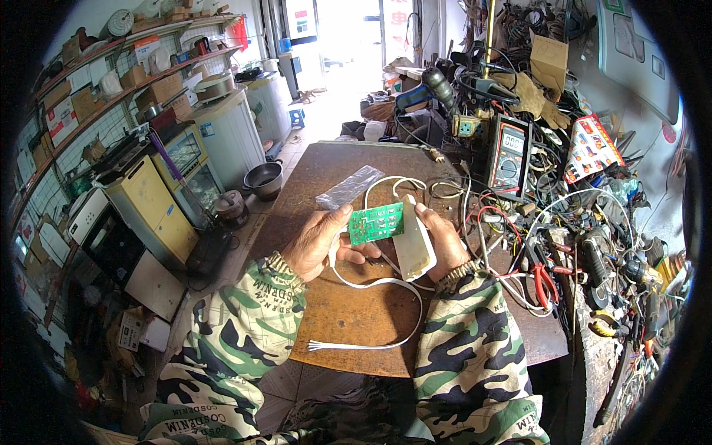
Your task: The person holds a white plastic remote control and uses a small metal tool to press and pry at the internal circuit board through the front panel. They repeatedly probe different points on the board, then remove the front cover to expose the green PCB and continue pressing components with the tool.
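Observation:
Over the brown wooden table point(356, 326), my left hand point(319, 241) pinches a green circuit board point(377, 223) by its left edge, small parts showing on its face. My right hand point(443, 241) grips an off-white plastic casing point(413, 251), tilted, right beside the board. From the left hand a white flat cable point(386, 281) loops down over the tabletop and ends in several split wires. A white cord point(378, 185) curves behind the casing. Beyond my left hand lies a clear plastic bag point(350, 187). Camouflage sleeves cover both my forearms.
A multimeter point(509, 156) stands at the table's right rear. Red-handled pliers point(546, 285) lie among tangled wires and tools along the right side. A dark pot point(264, 178) sits on the floor left of the table, near yellow cabinets point(152, 208). Loaded shelves point(141, 81) line the left wall.

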Demonstrator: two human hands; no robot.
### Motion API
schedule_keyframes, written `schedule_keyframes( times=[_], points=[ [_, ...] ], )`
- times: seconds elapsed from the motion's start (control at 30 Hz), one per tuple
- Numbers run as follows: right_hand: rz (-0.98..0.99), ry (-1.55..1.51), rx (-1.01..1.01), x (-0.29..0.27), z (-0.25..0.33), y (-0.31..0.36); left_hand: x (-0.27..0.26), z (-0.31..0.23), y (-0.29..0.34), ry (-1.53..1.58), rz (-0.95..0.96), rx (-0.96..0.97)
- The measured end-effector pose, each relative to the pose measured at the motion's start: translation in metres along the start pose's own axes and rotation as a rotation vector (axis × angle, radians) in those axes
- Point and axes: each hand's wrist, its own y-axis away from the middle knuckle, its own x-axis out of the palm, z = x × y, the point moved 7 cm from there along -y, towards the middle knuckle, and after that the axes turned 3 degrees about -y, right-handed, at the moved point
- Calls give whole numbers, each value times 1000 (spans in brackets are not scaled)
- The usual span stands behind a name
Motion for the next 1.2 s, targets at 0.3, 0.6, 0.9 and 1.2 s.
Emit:
schedule_keyframes(
  times=[0.3, 0.6, 0.9, 1.2],
  points=[
    [4, 4, -3, 0, 0, 1, 1, -1, 0, -2, 2, 3],
    [-9, 9, 0, -1, 0, 1, 2, -2, 0, -15, 14, 0],
    [-13, -1, -13, 3, 2, 4, 1, -1, -1, -4, 19, -1],
    [-4, 19, 5, 6, 1, 3, 1, -1, 0, 8, 22, 1]
  ],
)
